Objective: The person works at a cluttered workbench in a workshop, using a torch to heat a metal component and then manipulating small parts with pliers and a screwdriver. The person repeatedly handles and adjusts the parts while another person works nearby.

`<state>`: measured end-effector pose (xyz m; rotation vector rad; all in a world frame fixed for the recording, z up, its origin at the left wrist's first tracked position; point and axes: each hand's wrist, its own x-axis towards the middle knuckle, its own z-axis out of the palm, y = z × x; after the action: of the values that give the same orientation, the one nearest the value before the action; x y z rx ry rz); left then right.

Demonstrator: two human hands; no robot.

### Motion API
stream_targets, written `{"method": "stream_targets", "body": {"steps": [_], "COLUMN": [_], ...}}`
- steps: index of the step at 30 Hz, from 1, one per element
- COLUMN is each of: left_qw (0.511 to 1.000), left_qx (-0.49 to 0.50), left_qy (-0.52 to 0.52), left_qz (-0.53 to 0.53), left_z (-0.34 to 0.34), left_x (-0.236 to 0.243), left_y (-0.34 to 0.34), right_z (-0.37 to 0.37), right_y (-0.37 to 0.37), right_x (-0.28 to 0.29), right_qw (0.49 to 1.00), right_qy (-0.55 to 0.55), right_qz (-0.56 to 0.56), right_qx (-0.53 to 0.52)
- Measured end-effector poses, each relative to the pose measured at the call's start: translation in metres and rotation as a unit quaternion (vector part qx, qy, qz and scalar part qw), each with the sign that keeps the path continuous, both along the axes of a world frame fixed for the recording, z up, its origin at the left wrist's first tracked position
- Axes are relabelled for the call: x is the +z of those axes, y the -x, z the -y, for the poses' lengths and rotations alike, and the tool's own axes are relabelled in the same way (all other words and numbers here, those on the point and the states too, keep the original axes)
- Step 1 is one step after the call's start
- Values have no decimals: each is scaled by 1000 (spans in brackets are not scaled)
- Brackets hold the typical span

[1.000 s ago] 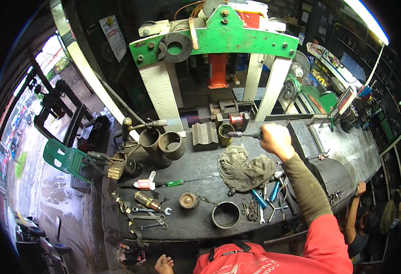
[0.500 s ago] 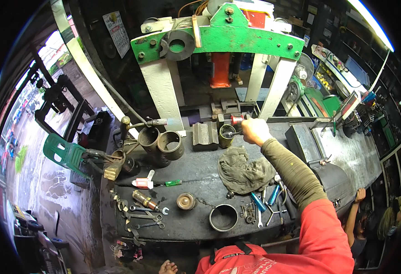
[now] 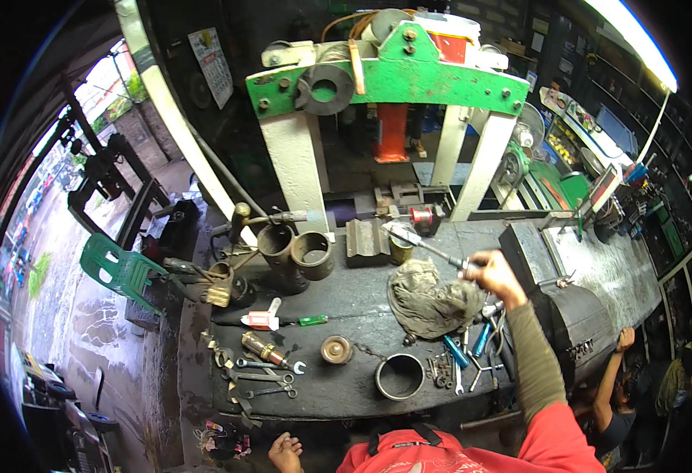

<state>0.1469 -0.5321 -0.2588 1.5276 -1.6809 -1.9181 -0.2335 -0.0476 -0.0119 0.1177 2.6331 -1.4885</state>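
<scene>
My right hand (image 3: 491, 274) grips the handle of a long tool (image 3: 431, 248), whose pale, wet-looking head is raised at the mouth of a yellowish can (image 3: 400, 252). Below it lies a crumpled olive rag (image 3: 434, 298). My left hand (image 3: 286, 452) is low by the bench's front edge, fingers loosely curled but apart, with nothing visible in them. Nearby on the bench are wrenches (image 3: 271, 377), a brass fitting (image 3: 261, 347), a round part on a chain (image 3: 336, 351), a steel ring-shaped container (image 3: 399, 378) and blue-handled tools (image 3: 456, 349).
A green-and-white press (image 3: 295, 169) stands behind the bench, beside metal cylinders (image 3: 310, 260) and a ridged block (image 3: 366, 243). A green plastic chair (image 3: 115, 266) is at left. A co-worker's arm (image 3: 610, 370) grips the bench edge at lower right.
My right hand has moved down and to the right, lifting the tool's head from inside the can to its mouth. The whole view has also shifted slightly.
</scene>
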Motion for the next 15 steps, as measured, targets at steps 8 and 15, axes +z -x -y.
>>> {"method": "stream_targets", "body": {"steps": [8,15], "left_qw": [990,999], "left_qx": [-105,-13], "left_qy": [74,28], "left_qz": [-64,-42], "left_z": [4,42], "left_x": [27,3], "left_y": [33,-20], "right_z": [221,364], "right_y": [-40,-42], "right_x": [-51,-54], "right_qw": [927,890], "right_qy": [369,434], "right_qz": [28,17], "right_qx": [-58,-143]}}
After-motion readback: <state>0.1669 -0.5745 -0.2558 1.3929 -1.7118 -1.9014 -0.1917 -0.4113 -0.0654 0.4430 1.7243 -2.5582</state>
